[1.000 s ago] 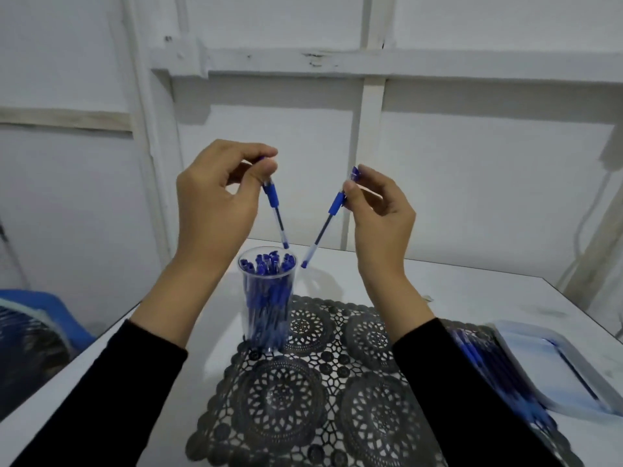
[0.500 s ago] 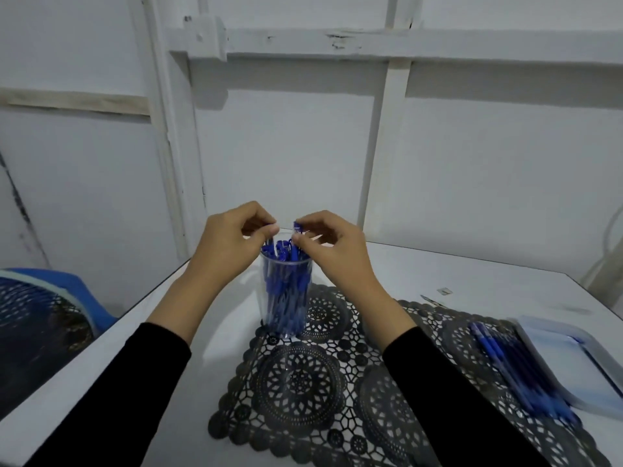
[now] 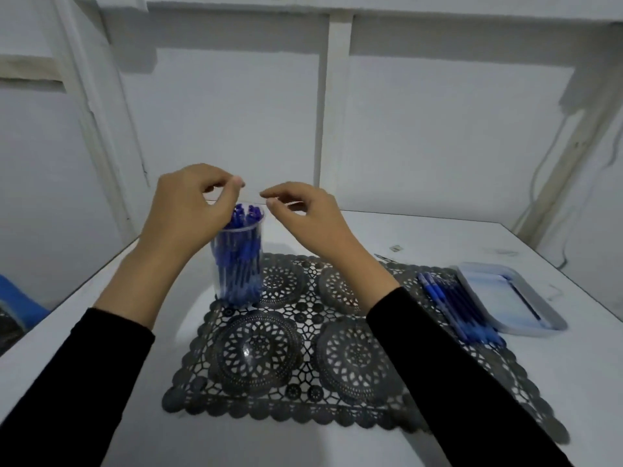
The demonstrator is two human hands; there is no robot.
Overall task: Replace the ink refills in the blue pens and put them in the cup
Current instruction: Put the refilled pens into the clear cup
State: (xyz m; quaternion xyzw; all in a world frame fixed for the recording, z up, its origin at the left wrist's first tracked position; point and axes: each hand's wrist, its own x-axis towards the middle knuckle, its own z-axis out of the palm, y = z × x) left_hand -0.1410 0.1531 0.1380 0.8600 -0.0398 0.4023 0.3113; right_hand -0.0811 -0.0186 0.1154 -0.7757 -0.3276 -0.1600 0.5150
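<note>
A clear plastic cup (image 3: 240,274) stands on the back left of a black lace mat (image 3: 303,362), packed with several blue pens (image 3: 245,215) standing upright. My left hand (image 3: 188,214) hovers just left of and above the cup's rim, fingers loosely curled and holding nothing. Just right of the rim, my right hand (image 3: 310,224) is also raised with relaxed fingers and is empty. More blue pens (image 3: 455,308) lie in a row on the mat's right edge.
A shallow white tray (image 3: 553,320) with a dark refill inside sits right of the loose pens. The white table (image 3: 438,237) meets a white panelled wall behind. A blue chair (image 3: 20,299) shows past the table's left edge.
Both hands lowered the two pens they held into the cup, let go and lifted slightly. The pens now stand in the cup. The camera tilted downward.
</note>
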